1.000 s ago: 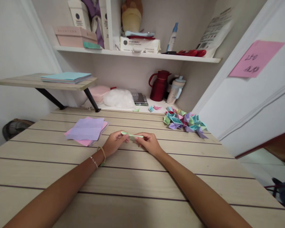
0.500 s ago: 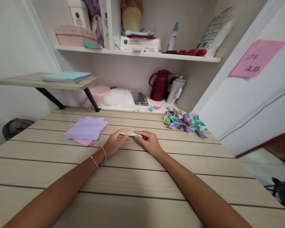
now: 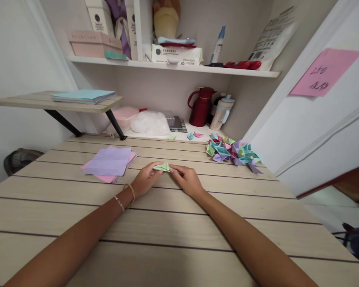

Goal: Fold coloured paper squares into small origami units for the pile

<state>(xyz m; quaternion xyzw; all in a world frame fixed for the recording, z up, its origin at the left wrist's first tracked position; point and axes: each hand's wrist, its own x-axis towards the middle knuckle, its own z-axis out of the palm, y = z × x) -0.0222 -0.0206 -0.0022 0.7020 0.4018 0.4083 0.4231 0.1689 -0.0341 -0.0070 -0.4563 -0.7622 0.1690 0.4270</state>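
Note:
A small piece of folded light-green paper [image 3: 162, 167], shaped like a little boat, is held between my two hands just above the wooden table [image 3: 167, 223]. My left hand [image 3: 147, 178] pinches its left end, thumb in front and fingers behind. At its right end my right hand [image 3: 189, 179] grips it in the same way, covering that corner. To the left lies a stack of square paper [image 3: 109, 161], purple on top and pink below. A pile of folded paper boats [image 3: 231, 151] in several colours sits at the back right.
Behind the table, a red thermos jug [image 3: 200, 107] and a pale tumbler [image 3: 222, 113] stand beside a white plastic bag [image 3: 150, 122]. A raised wooden stand [image 3: 26, 100] at left carries blue paper [image 3: 83, 95]. Above runs a loaded white shelf [image 3: 173, 68].
The green paper has tilted slightly between my fingers, and its right end is now more hidden by my right hand. Both hands stay in nearly the same place.

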